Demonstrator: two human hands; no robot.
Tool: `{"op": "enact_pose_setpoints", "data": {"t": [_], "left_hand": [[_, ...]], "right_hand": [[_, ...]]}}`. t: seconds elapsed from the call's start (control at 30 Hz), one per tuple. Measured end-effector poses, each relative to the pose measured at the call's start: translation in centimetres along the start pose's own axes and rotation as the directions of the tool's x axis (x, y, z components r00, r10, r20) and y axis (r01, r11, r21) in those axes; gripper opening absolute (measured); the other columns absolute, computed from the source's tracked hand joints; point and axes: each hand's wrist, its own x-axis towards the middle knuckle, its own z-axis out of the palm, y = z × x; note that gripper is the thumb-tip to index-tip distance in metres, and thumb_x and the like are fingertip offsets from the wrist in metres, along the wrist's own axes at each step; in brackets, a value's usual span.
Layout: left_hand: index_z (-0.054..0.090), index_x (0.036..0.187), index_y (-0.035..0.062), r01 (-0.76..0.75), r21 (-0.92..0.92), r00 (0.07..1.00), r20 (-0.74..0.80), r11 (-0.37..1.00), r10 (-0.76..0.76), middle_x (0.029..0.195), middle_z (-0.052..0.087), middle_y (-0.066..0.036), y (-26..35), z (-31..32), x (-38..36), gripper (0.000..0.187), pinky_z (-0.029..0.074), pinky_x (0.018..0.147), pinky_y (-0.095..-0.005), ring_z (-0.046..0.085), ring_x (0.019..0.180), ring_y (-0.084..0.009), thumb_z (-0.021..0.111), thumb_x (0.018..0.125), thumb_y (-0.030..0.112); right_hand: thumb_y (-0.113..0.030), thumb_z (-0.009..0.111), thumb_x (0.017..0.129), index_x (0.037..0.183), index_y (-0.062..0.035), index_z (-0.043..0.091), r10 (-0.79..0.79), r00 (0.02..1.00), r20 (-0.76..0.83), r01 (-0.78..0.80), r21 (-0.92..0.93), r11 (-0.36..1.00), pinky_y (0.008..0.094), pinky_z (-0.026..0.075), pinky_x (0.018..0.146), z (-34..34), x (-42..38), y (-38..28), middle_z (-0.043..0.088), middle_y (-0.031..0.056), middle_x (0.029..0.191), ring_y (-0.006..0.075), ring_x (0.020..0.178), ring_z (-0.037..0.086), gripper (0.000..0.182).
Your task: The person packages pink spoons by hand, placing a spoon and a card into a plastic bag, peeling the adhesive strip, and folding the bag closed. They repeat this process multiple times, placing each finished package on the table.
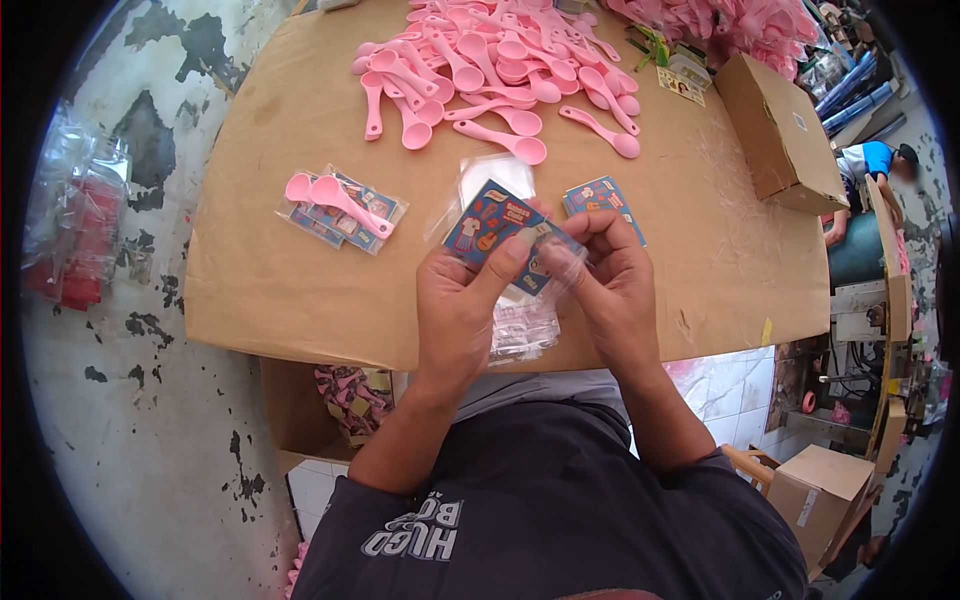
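My left hand (460,300) grips a blue printed card (500,225) by its lower left side, thumb on top. At the card's right edge, the fingers of my right hand (615,280) pinch a clear plastic bag (565,258) that overlaps the card. Beneath and beyond my hands lie clear bags (525,330). Just past my right hand rests a small stack of similar blue cards (605,197). To the left, pink spoons (345,203) lie on bagged blue cards (325,232).
Many pink spoons (480,60) are heaped at the table's (270,120) far side. A cardboard box (775,135) stands at the right edge. Beyond it is another person (865,165). An open box (350,400) with pink items sits below the table's left front edge.
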Motion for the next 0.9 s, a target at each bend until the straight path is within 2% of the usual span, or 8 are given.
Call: {"op": "enact_pose_setpoints", "data": {"t": [0.03,0.1,0.2,0.23,0.33,0.6,0.77,0.9], "left_hand": [[0.065,0.126,-0.0039,-0.003,-0.002,1.0,-0.003,1.0,0.003,0.112,0.074,-0.01,0.1,-0.1,-0.1,0.029,0.057,0.089,-0.0284,0.071,0.099,-0.0138,0.069,0.098,0.004],[0.05,0.146,-0.0033,-0.039,0.111,0.999,0.034,0.993,0.035,0.144,0.058,-0.022,0.2,-0.4,-0.2,0.05,0.053,0.106,-0.0383,0.063,0.125,-0.0226,0.064,0.098,0.0],[0.05,0.147,-0.0016,-0.103,-0.062,0.995,0.001,0.993,0.103,0.139,0.062,-0.018,0.8,0.3,0.3,0.05,0.054,0.101,-0.0319,0.063,0.122,-0.0162,0.063,0.098,-0.002],[0.037,0.155,0.0021,-0.119,-0.08,0.992,0.035,0.99,0.122,0.147,0.054,-0.023,1.2,0.2,0.5,0.059,0.052,0.105,-0.0365,0.057,0.134,-0.0242,0.057,0.1,-0.003],[0.031,0.158,0.0063,-0.137,-0.206,0.984,0.088,0.969,0.157,0.147,0.053,-0.026,2.1,0.2,0.9,0.063,0.051,0.108,-0.0423,0.053,0.138,-0.0326,0.054,0.101,-0.002],[0.028,0.16,0.0102,-0.14,-0.322,0.967,0.161,0.936,0.199,0.134,0.061,-0.024,1.4,0.7,1.5,0.059,0.055,0.106,-0.048,0.063,0.124,-0.0329,0.05,0.105,0.009],[0.041,0.151,0.0022,0.034,-0.325,0.983,0.183,0.945,0.027,0.118,0.068,-0.016,0.8,1.8,0.7,0.046,0.058,0.095,-0.0362,0.07,0.107,-0.0221,0.051,0.107,0.012],[0.048,0.144,-0.0028,0.037,-0.26,0.982,0.191,0.965,0.014,0.104,0.065,-0.01,0.5,1.4,0.8,0.041,0.06,0.084,-0.0344,0.071,0.097,-0.0207,0.052,0.108,0.018]], "right_hand": [[-0.01,0.074,0.096,0.111,-0.0001,0.062,0.029,1.0,0.005,-0.029,0.05,0.998,0.0247,0.054,0.077,0.3,0.0,-0.1,0.07,0.005,0.102,0.0084,0.09,0.066,0.021],[-0.011,0.074,0.096,0.11,0.0002,0.063,0.06,0.998,0.014,-0.061,0.097,0.993,0.0248,0.054,0.079,0.6,-0.1,-0.2,0.069,0.0046,0.104,0.0084,0.092,0.066,0.021],[-0.01,0.073,0.097,0.109,0.0006,0.064,0.166,0.984,0.072,-0.172,0.102,0.98,0.0245,0.055,0.078,0.4,-0.4,-0.3,0.069,0.0034,0.1,0.0081,0.09,0.066,0.018],[-0.011,0.072,0.097,0.108,0.0009,0.065,0.184,0.98,0.079,-0.191,0.084,0.978,0.0245,0.055,0.076,0.1,-0.6,-0.3,0.069,0.0037,0.1,0.0078,0.089,0.066,0.018],[-0.011,0.072,0.097,0.109,0.0011,0.065,0.169,0.983,0.07,-0.173,0.062,0.983,0.0242,0.055,0.071,0.1,-0.9,0.6,0.07,0.0044,0.099,0.0073,0.087,0.066,0.018],[-0.008,0.072,0.097,0.109,-0.0005,0.063,0.201,0.977,0.068,-0.209,0.135,0.969,0.0231,0.053,0.069,1.4,-1.7,-0.8,0.069,0.004,0.096,0.0071,0.082,0.065,0.017],[-0.007,0.072,0.097,0.1,-0.0042,0.058,0.04,0.999,-0.037,-0.036,0.091,0.995,0.0242,0.052,0.07,1.7,-1.2,1.1,0.068,0.0048,0.096,0.0078,0.083,0.063,0.015],[-0.007,0.077,0.093,0.097,-0.0064,0.055,-0.015,0.999,-0.04,0.015,0.017,1.0,0.0246,0.05,0.07,1.1,-1.0,1.9,0.063,0.0024,0.092,0.0066,0.079,0.057,0.022]]}}
